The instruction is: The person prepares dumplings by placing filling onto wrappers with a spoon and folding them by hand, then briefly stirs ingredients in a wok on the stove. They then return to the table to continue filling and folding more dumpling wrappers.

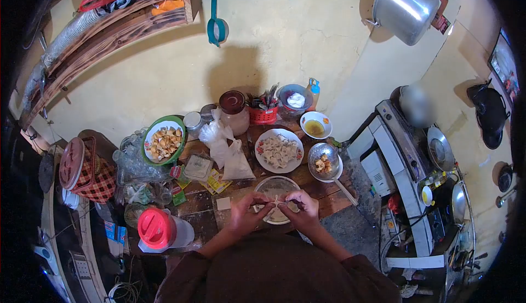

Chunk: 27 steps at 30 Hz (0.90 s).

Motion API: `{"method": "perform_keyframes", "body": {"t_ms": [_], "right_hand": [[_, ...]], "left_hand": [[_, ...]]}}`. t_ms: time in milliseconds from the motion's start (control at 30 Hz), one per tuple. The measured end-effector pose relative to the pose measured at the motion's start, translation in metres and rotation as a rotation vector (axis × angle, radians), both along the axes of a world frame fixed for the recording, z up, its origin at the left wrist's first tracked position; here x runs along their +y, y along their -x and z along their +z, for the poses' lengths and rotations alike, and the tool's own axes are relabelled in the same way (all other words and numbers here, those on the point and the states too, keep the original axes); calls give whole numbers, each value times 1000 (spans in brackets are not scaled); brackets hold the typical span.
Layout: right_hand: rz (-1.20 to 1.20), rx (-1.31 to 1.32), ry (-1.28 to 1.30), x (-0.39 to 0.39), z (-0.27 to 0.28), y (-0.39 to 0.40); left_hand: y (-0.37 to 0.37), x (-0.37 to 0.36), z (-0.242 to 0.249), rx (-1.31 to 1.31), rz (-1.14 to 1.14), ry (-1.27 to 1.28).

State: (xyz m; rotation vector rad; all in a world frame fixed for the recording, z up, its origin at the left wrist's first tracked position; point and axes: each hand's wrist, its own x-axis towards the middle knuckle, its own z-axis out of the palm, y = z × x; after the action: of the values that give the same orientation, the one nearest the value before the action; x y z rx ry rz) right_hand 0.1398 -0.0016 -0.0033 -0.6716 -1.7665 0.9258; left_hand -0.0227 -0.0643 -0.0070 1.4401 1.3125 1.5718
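Observation:
Over a round bowl (278,177) at the table's front edge, my left hand (247,211) and my right hand (302,211) meet, fingertips pinched. Between them is a small pale piece of dough (278,199), partly covered by the fingers. Just behind the bowl stands a flowered plate (259,152) heaped with pale folded dough pieces (280,151). Left of the hands lies a small whitish square (223,203). To the right, a skimmer (330,152) with browned pieces in it rests across a white bowl (340,170).
Plastic bags of white powder (237,163) stand behind my left hand. A green-rimmed dish (146,151) of browned pieces is at the back left. A red-lidded jug (156,229) stands near left. A bowl of yellowish liquid (315,127) sits behind the skimmer; a stove (400,133) is at right.

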Motion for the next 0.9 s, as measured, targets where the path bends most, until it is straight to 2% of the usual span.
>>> {"method": "perform_keyframes", "body": {"t_ms": [200, 267, 400, 500, 567, 600, 667, 733, 800, 900], "right_hand": [[43, -74, 155, 5, 6, 5], [38, -10, 261, 6, 0, 8], [86, -50, 363, 16, -10, 7], [106, -200, 345, 28, -13, 7], [216, -381, 285, 46, -20, 7], [215, -380, 281, 57, -26, 8], [108, -488, 239, 89, -41, 10], [-43, -522, 212, 134, -66, 12], [-245, -492, -78, 189, -105, 14], [-343, -578, -45, 243, -112, 23]], "left_hand": [[4, 11, 14, 157, -16, 38], [4, 13, 10, 184, 27, 52], [11, 20, -11, 212, -2, 85], [16, 28, -26, 142, -57, 211], [22, 35, -43, 218, -104, 286], [23, 36, -47, 219, -103, 283], [26, 37, -52, 328, -23, 199], [31, 37, -50, 321, -12, 207], [35, 36, -48, 315, 5, 213], [40, 31, -35, 317, 28, 223]]}}
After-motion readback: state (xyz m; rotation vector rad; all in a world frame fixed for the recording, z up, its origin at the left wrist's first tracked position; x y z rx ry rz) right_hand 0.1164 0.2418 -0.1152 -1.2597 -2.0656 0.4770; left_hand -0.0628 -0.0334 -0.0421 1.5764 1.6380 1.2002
